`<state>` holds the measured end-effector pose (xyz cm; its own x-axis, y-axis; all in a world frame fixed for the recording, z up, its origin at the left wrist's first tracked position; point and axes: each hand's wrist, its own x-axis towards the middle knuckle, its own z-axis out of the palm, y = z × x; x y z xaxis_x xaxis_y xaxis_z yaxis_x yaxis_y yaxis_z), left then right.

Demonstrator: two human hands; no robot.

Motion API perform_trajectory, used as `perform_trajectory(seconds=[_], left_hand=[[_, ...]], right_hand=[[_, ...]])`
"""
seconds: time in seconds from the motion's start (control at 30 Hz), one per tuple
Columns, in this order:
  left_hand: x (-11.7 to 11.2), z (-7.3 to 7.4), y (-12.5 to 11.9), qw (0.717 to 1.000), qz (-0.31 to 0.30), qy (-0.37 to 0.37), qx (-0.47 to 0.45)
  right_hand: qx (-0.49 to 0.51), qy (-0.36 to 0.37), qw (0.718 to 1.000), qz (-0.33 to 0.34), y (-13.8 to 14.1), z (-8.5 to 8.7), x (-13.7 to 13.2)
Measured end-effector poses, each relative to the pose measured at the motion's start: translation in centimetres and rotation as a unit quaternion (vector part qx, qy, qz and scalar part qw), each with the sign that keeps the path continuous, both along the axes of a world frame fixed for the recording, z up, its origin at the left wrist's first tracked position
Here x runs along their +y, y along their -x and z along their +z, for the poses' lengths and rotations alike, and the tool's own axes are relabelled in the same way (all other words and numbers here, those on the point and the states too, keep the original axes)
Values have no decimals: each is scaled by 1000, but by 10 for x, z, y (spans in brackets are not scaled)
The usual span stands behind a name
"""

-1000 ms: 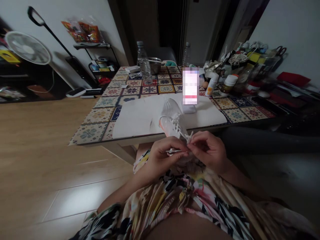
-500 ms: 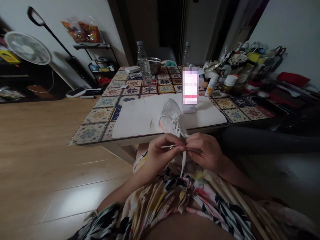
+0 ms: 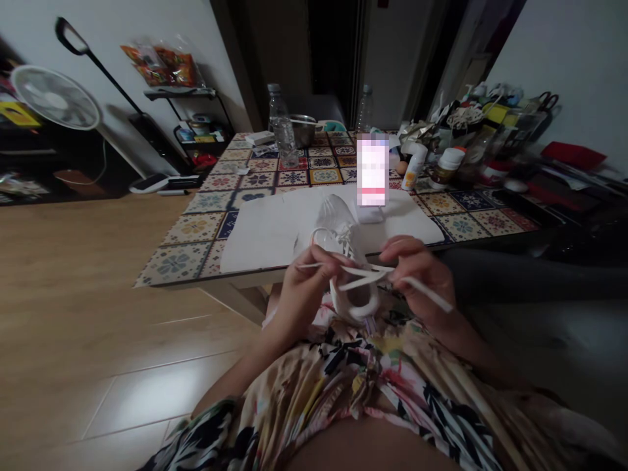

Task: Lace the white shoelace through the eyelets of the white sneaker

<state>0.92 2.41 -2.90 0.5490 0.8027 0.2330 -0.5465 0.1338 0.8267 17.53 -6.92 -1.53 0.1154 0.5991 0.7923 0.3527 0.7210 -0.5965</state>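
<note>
A white lace-up shoe (image 3: 333, 219) rests against the table's front edge, its toe on the white sheet (image 3: 265, 229) and its heel end toward my lap. My left hand (image 3: 314, 278) pinches a white shoelace (image 3: 366, 278) above the shoe's opening. To the right, my right hand (image 3: 419, 275) also grips the lace, with a loose end hanging past its fingers. Between the hands the lace runs in more than one strand. Whether these strands form a knot I cannot tell.
Behind the shoe, a phone (image 3: 373, 171) with a blurred screen stands upright on a stand. A plastic bottle (image 3: 284, 127) and a metal bowl (image 3: 303, 134) are at the back. A spray bottle (image 3: 415, 167) and a pill bottle (image 3: 447, 169) stand at right on the patterned table (image 3: 196, 226).
My hands have moved from touching each other to apart, the right one going right and slightly up. The lace now stretches between them, and the shoe's opening shows below.
</note>
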Motion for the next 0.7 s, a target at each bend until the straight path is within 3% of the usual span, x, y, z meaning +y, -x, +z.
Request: perform_trajectory(seconds=[0.1,0.17,0.23,0.33,0.43,0.57,0.7], left_hand=[[17,3,2,990,33,86,-105],[30,4,8,978,40,139,-147],[44,3,18,972,63,156,-161],[59,-5,33,980,130,111,-100],[65,-16,42,988,140,62,-3],[59,-26,44,988,56,-33,138],[51,-24,39,938,-41,-169,300]], right_hand=[[215,34,972,88,-12,2,8],[279,80,946,146,-26,3,12],[285,112,939,155,-43,1,14],[231,140,955,125,-67,-9,16],[149,192,956,163,-78,-20,17],[39,241,956,161,-69,-26,22],[-111,259,958,50,-48,-20,25]])
